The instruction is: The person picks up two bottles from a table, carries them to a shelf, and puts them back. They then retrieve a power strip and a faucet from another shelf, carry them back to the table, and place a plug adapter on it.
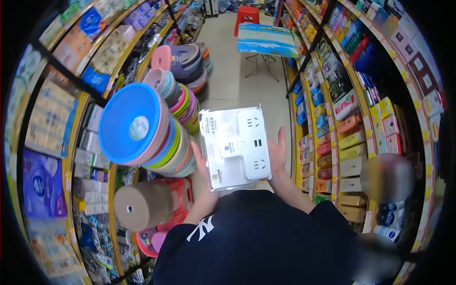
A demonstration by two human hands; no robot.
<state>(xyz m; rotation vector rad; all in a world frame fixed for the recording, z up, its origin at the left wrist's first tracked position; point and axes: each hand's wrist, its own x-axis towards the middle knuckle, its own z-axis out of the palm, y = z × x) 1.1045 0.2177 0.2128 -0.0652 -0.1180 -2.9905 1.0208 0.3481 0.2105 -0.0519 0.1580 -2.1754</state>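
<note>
A white socket adapter (255,151) in a clear plastic blister pack on a white card (219,156) is held up in front of my chest. It has two multi-pin outlets, a pair of USB ports and a round button. My left hand (203,166) grips the pack's left edge, with the thumb pointing up along the side. At the opposite edge, my right hand (278,154) supports the pack, its thumb also raised. The other fingers of both hands are mostly hidden behind the card.
Stacked plastic basins, a blue one (130,107) on top, stand at the left. Beside them is a brown bin (142,205). Stocked shelves line both sides of the aisle. A folding table (266,40) and a red stool (248,15) stand ahead.
</note>
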